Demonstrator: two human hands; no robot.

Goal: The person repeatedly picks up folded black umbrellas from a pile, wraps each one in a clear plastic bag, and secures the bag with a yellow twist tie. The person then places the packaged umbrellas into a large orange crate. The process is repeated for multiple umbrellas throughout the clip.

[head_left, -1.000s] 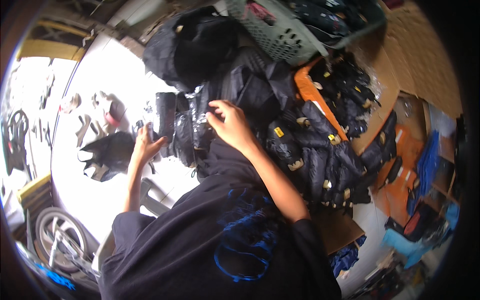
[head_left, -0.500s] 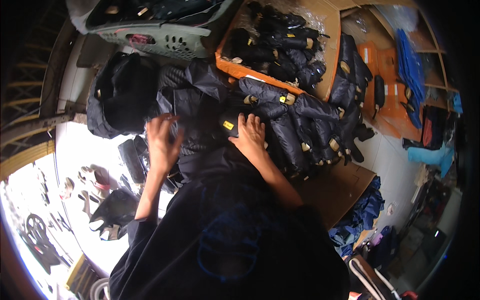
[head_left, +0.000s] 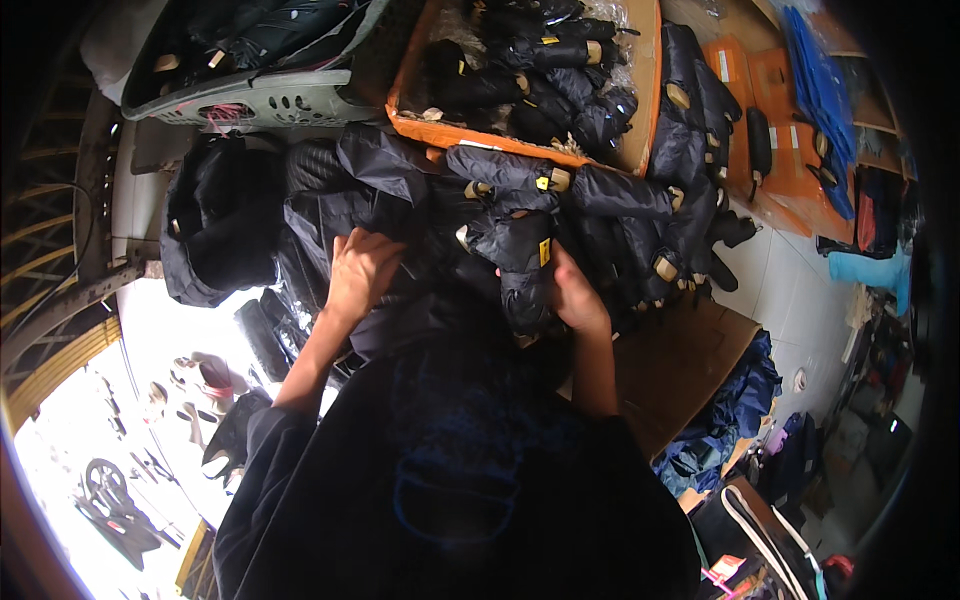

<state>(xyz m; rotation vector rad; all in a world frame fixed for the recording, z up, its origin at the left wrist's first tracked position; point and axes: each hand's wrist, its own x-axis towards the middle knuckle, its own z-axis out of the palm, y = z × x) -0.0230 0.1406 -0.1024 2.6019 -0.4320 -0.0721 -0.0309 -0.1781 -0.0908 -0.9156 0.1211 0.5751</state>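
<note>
In my right hand [head_left: 580, 292] is a black folded umbrella [head_left: 522, 262] with a small yellow tag, held upright in front of my lap. The thumb and fingers wrap its right side; some fingers are hidden behind it. My left hand [head_left: 362, 268] is to the left, over crumpled black fabric [head_left: 330, 215], its fingers curled inward. What they pinch, if anything, is lost against the dark cloth. Beyond and right of my right hand lies a pile of similar black umbrellas [head_left: 625, 195] with tan handle ends.
An orange-edged cardboard box [head_left: 480, 138] of black umbrellas stands ahead, beside a grey-green plastic basket [head_left: 300, 100] at far left. An open black bag [head_left: 215, 225] sits left. A brown cardboard sheet [head_left: 680, 375] and blue fabric [head_left: 725, 410] lie to the right.
My right hand has moved right and turned, raising the yellow-tagged umbrella upright. My left hand has shifted right, and its spread fingers have curled. The view has shifted slightly.
</note>
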